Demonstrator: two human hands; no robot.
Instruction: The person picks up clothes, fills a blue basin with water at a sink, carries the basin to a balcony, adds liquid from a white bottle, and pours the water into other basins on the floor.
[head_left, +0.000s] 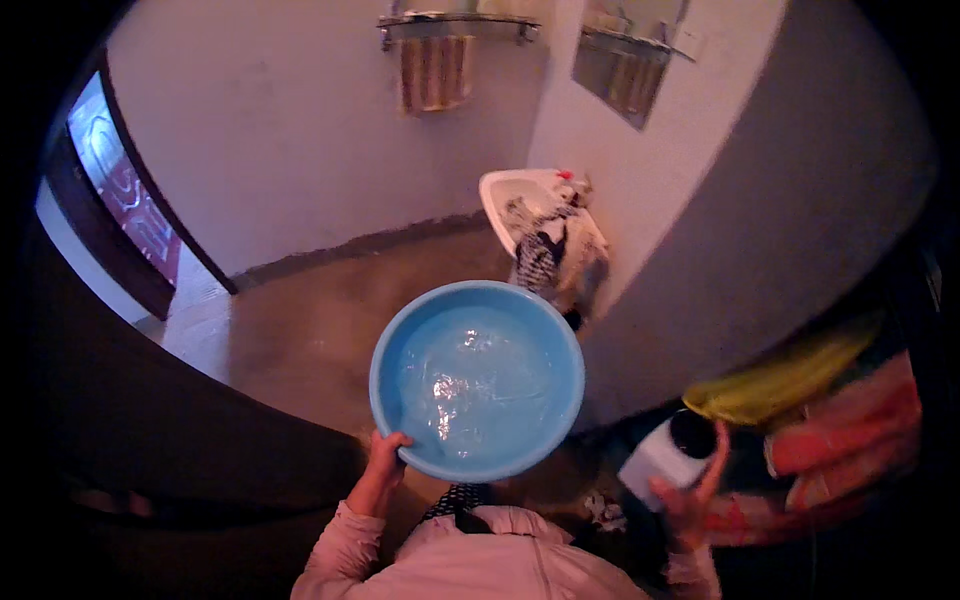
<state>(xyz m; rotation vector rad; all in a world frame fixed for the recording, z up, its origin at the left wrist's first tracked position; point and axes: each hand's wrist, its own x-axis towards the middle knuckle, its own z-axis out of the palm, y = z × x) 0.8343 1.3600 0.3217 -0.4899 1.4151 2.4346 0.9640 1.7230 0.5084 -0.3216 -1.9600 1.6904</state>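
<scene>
My left hand (386, 465) grips the near-left rim of a round light-blue plastic basin (480, 382), with the thumb over its edge. Bright glints show inside the basin, which looks wet or holds water. Off to the right, my right hand (690, 499) is blurred beside a white container with a dark round top (660, 465); its fingers are spread along the container's near side. Whether the hand holds the container or only touches it is unclear. Just beyond the container lies a yellow item (780, 375).
A white washbasin (499, 195) with patterned cloth (536, 262) stands at the wall ahead. Above are a striped towel (435, 73) on a rack and a mirror (626, 67). Red packages or cloths (847, 427) lie at right. A doorway (169, 300) is at left.
</scene>
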